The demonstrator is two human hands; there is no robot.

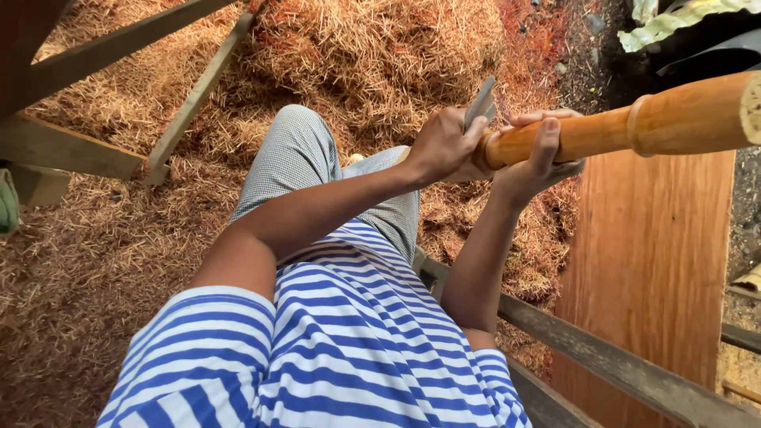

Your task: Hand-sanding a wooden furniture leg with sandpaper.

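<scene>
My right hand [537,158] is wrapped around the near end of a thick, peeled bamboo pole [682,117]. The pole runs out to the right edge of the view, with a raised node ring partway along. My left hand [441,147] grips a flat grey metal blade [480,101], which stands up against the pole's tip, touching or almost touching it. Both hands meet above my knee in checked trousers [297,150]. My blue and white striped shirt [349,341] fills the lower part of the view.
Reddish-brown fibres and shavings [372,55] lie heaped over the ground. Wooden beams [190,99] cross at the upper left. A broad reddish board [650,261] stands at the right, with a grey wooden rail [618,366] below it. Dry leaves [674,20] lie at the top right.
</scene>
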